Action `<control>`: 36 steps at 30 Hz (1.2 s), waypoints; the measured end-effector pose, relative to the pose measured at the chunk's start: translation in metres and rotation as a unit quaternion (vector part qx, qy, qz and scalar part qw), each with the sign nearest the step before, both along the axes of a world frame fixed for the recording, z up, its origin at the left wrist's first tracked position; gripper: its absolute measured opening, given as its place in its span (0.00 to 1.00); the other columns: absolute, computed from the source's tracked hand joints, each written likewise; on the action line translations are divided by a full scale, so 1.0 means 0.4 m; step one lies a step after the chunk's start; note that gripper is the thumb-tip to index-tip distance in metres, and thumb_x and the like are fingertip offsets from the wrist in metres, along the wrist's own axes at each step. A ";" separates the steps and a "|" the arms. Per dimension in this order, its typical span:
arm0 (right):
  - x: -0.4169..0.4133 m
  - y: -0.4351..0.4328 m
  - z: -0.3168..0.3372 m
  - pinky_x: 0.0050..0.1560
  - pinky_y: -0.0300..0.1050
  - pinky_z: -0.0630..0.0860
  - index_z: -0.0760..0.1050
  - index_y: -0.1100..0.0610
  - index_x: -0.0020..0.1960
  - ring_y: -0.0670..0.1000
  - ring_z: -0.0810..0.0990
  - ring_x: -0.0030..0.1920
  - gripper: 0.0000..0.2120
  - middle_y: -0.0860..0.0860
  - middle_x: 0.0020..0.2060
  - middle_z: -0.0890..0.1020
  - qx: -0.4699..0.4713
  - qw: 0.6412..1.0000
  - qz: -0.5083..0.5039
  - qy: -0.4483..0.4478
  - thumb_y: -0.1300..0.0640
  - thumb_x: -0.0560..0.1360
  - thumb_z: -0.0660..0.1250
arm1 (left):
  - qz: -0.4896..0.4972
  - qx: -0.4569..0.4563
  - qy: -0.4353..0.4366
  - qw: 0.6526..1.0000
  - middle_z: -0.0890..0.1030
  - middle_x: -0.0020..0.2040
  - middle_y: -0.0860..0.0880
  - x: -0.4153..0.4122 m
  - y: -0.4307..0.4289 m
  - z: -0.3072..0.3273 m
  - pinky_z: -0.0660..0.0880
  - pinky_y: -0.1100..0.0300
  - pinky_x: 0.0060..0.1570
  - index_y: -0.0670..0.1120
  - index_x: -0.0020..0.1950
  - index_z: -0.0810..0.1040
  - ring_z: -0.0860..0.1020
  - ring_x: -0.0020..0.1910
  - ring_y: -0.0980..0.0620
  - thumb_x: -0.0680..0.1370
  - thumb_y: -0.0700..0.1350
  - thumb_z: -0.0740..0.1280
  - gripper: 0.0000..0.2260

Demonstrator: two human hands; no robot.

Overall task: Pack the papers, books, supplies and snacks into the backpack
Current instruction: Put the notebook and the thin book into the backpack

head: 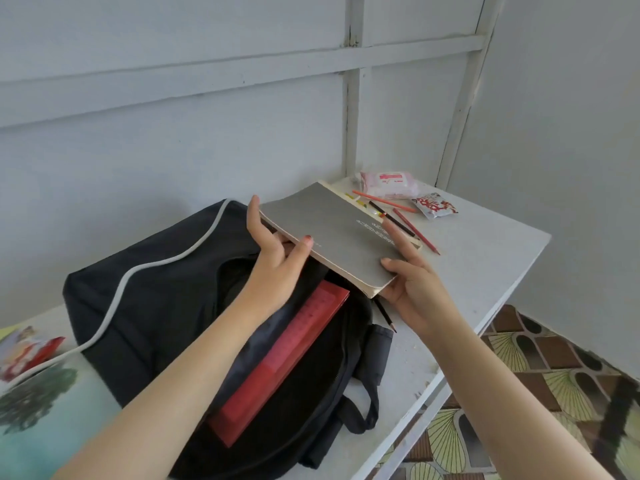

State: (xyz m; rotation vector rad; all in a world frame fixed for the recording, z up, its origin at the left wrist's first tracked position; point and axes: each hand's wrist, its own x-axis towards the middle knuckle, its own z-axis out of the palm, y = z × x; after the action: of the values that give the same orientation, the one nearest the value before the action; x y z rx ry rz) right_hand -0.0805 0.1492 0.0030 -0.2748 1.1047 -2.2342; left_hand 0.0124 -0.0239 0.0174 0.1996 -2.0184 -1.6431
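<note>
While left hand (pixel 277 251) and right hand (pixel 415 289) grip grey book (pixel 332 230) by opposite edges, it hangs over open backpack (pixel 156 296) containing red book (pixel 287 351).

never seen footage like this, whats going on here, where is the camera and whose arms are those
There is no machine here. The two bare arms belong to a person, and the single picture comes from a wide-angle camera worn on their head, looking forward and down. That is why the arms come in from the bottom edge.

The left hand and right hand grip a grey book by opposite edges. They hold it partly over the open mouth of a black backpack, which lies on a white table. A red book sticks out of the backpack.

Beyond the grey book, the table holds several pencils, a pink tissue pack and a small snack packet. Another black pencil lies beside the backpack, and a colourful picture sheet lies at the far left.
</note>
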 end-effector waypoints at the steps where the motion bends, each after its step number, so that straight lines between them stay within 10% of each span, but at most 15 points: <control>1: 0.002 0.002 -0.005 0.38 0.42 0.80 0.75 0.48 0.64 0.50 0.84 0.47 0.27 0.52 0.64 0.74 -0.003 1.000 -0.006 -0.010 0.73 0.78 0.52 | -0.005 -0.045 -0.026 0.999 0.67 0.69 0.46 0.021 0.009 -0.010 0.66 0.56 0.68 0.60 0.70 0.31 0.69 0.66 0.58 0.79 0.42 0.62 0.40; 5: 0.006 0.025 -0.026 0.36 0.42 0.81 0.74 0.49 0.65 0.51 0.84 0.45 0.26 0.54 0.65 0.73 -0.019 0.998 -0.027 -0.048 0.73 0.78 0.52 | 0.059 -0.391 -0.123 0.910 0.68 0.69 0.48 0.113 0.006 -0.038 0.64 0.61 0.62 0.55 0.75 0.40 0.69 0.66 0.53 0.71 0.57 0.70 0.46; 8: 0.011 0.048 -0.040 0.36 0.42 0.81 0.74 0.48 0.65 0.52 0.84 0.45 0.26 0.54 0.65 0.72 -0.012 0.998 -0.035 -0.057 0.72 0.78 0.53 | 0.102 -0.608 -0.135 0.775 0.77 0.47 0.49 0.141 -0.025 -0.058 0.74 0.54 0.48 0.46 0.74 0.54 0.77 0.45 0.48 0.62 0.63 0.74 0.49; 10: 0.014 0.062 -0.048 0.35 0.42 0.81 0.74 0.48 0.65 0.52 0.84 0.46 0.26 0.54 0.66 0.72 -0.006 0.998 -0.038 -0.058 0.72 0.78 0.54 | 0.122 -0.636 -0.159 0.745 0.76 0.38 0.50 0.149 -0.037 -0.060 0.73 0.55 0.37 0.47 0.74 0.54 0.74 0.36 0.49 0.62 0.61 0.75 0.48; 13: 0.021 0.084 -0.057 0.34 0.42 0.81 0.76 0.47 0.63 0.52 0.84 0.45 0.26 0.55 0.67 0.71 0.002 0.998 -0.040 -0.051 0.71 0.77 0.54 | 0.120 -0.596 -0.198 0.769 0.73 0.34 0.51 0.159 -0.032 -0.033 0.70 0.57 0.30 0.52 0.76 0.45 0.74 0.32 0.51 0.73 0.54 0.67 0.40; 19: 0.039 0.119 -0.054 0.34 0.43 0.82 0.76 0.45 0.60 0.53 0.83 0.46 0.25 0.55 0.67 0.70 0.019 0.999 -0.024 -0.035 0.70 0.78 0.54 | 0.054 -0.262 -0.247 0.931 0.81 0.41 0.38 0.148 -0.155 0.060 0.75 0.49 0.50 0.60 0.68 0.48 0.80 0.41 0.40 0.74 0.44 0.70 0.35; 22: 0.045 0.124 -0.056 0.36 0.44 0.82 0.77 0.44 0.59 0.54 0.82 0.47 0.25 0.54 0.67 0.71 0.040 0.999 -0.012 -0.029 0.70 0.78 0.55 | 0.040 -0.125 -0.306 0.943 0.81 0.47 0.42 0.146 -0.234 0.065 0.73 0.61 0.48 0.56 0.70 0.51 0.80 0.47 0.47 0.75 0.45 0.69 0.32; 27: 0.061 0.130 -0.075 0.33 0.42 0.81 0.76 0.44 0.62 0.50 0.84 0.42 0.25 0.53 0.66 0.72 0.043 0.999 0.012 -0.031 0.70 0.78 0.54 | 0.115 -0.256 -0.313 0.907 0.75 0.50 0.48 0.153 -0.247 0.001 0.71 0.58 0.48 0.51 0.68 0.58 0.76 0.48 0.51 0.74 0.54 0.69 0.28; 31: 0.066 0.136 -0.081 0.33 0.42 0.81 0.75 0.45 0.63 0.51 0.84 0.42 0.24 0.53 0.66 0.71 0.049 0.998 0.012 -0.031 0.69 0.78 0.55 | 0.174 -0.600 -0.144 0.767 0.79 0.48 0.48 0.169 -0.207 -0.006 0.75 0.49 0.43 0.55 0.63 0.64 0.78 0.46 0.46 0.72 0.51 0.70 0.23; 36: 0.068 0.151 -0.073 0.32 0.41 0.80 0.74 0.46 0.64 0.53 0.82 0.47 0.24 0.53 0.66 0.71 0.060 0.998 0.007 -0.024 0.69 0.78 0.55 | 0.134 -0.716 -0.095 0.679 0.81 0.48 0.38 0.189 -0.162 -0.060 0.72 0.55 0.22 0.51 0.63 0.72 0.78 0.31 0.41 0.65 0.32 0.70 0.29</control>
State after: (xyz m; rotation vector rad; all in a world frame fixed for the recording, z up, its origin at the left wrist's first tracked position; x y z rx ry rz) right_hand -0.0534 0.2096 -0.0261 -0.1774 1.2029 -2.1416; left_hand 0.0882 -0.0886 -0.0065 0.0537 -2.6159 0.4489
